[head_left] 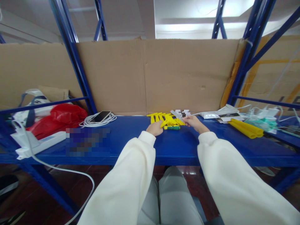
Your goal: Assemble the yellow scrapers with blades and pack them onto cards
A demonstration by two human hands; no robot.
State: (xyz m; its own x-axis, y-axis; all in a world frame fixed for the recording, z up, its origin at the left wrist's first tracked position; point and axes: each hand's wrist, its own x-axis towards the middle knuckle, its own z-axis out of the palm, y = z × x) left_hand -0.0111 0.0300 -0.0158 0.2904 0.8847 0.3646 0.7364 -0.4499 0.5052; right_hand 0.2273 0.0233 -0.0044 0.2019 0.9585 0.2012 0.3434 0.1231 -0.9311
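My left hand (pixel 155 128) is closed on a yellow plastic piece (pixel 164 123) that sticks out past its fingertips. My right hand (pixel 192 122) pinches a flat grey-white strip (pixel 176 115), which slants up and left over the yellow parts. Between and behind the hands, several similar yellow plastic pieces (pixel 153 117) lie in a row on the blue tabletop (pixel 131 140). A screwdriver with a green and yellow handle (pixel 172 127) rests just in front of them. Small white-and-black items (pixel 183 111) lie behind my right hand, too small to identify.
A cardboard panel (pixel 112 75) walls off the back. To the left are a phone (pixel 101 116) on a coiled white cable (pixel 110 118), a red bag (pixel 67 117) and a white power strip (pixel 50 140). Yellow tubes (pixel 246 128) and white packets (pixel 219 112) lie right.
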